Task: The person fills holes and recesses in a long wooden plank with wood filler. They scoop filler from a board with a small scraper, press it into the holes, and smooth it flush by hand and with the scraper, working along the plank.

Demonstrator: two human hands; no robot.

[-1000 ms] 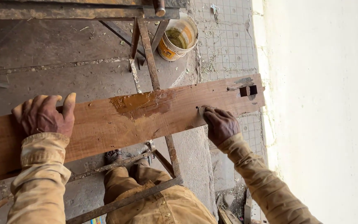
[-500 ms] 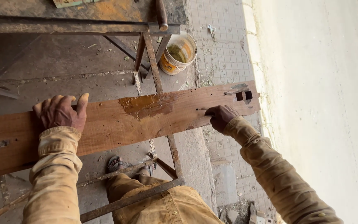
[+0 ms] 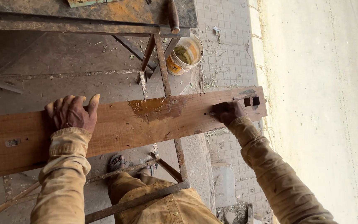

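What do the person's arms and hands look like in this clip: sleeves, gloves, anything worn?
Both arms wear long mustard-yellow work sleeves, creased and grimy, with buttoned cuffs. The left hand and right hand are bare and dusty, with no gloves. No rings or watch are visible.
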